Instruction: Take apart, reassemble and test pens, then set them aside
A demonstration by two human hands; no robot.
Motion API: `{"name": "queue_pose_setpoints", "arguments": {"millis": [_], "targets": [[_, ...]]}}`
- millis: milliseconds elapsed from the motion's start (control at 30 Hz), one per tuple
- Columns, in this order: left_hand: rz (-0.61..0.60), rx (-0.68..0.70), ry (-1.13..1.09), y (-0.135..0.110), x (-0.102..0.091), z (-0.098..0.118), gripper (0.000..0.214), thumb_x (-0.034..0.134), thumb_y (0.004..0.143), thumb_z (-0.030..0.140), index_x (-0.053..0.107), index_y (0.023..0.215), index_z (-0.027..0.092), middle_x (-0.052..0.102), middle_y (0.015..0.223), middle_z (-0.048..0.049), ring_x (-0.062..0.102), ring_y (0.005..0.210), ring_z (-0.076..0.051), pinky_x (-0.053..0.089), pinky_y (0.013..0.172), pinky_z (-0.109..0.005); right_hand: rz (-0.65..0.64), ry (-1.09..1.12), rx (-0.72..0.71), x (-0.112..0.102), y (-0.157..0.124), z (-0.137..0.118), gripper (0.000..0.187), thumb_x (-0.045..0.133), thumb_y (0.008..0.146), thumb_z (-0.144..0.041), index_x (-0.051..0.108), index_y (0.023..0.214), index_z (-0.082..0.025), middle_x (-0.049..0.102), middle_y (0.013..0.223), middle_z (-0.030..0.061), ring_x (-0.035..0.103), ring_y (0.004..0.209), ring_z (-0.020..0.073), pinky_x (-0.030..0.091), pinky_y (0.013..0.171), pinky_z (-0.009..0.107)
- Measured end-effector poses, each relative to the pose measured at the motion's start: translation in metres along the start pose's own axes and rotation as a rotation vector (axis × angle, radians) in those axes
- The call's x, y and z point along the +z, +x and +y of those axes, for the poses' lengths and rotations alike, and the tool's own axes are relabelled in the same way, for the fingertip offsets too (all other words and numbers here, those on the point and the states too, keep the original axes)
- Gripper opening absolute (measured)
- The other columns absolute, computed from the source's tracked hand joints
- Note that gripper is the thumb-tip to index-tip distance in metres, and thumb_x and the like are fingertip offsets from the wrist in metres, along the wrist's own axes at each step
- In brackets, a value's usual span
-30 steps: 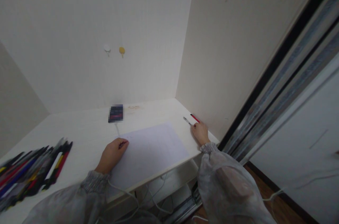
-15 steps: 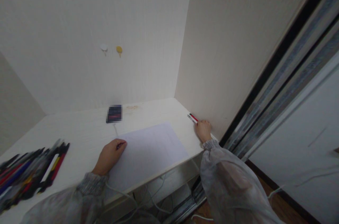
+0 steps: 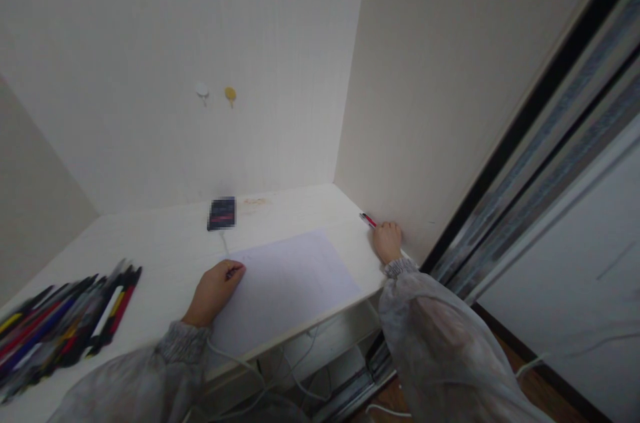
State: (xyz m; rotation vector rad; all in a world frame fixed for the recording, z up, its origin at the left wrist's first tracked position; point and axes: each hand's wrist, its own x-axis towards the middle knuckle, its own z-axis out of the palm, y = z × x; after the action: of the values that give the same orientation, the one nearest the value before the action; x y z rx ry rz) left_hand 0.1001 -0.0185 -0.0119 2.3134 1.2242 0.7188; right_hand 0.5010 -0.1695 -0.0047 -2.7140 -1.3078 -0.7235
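I had the red pen (image 3: 371,220) at the tabletop (image 3: 165,246)'s right, near the side wall (image 3: 425,130). Right hand (image 3: 387,242) over its near end, grip hidden; left hand (image 3: 213,291) curled at the paper (image 3: 295,276), contents unclear. Pen looked light, stiff, slick; mid-barrel hold seemed best.

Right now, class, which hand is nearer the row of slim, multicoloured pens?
Left. The left hand lies right of the pens; the right hand is farther right, beyond the white rectangular paper.
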Motion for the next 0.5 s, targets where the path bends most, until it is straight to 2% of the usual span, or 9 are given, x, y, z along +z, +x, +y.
{"name": "queue_pose_setpoints", "arguments": {"millis": [500], "targets": [[-0.006, 0.006, -0.027, -0.0007, -0.0001, -0.0001, 0.029, 0.042, 0.073, 0.039, 0.060, 0.082, 0.018, 0.064, 0.083, -0.0034, 0.057, 0.078, -0.018, 0.042, 0.073, -0.029, 0.003, -0.047, 0.016, 0.0001, 0.0014, -0.0022, 0.028, 0.036, 0.080, -0.012, 0.063, 0.086, -0.007, 0.060, 0.089, 0.0183, 0.048, 0.089, 0.0267, 0.027, 0.073, 0.036]]}}
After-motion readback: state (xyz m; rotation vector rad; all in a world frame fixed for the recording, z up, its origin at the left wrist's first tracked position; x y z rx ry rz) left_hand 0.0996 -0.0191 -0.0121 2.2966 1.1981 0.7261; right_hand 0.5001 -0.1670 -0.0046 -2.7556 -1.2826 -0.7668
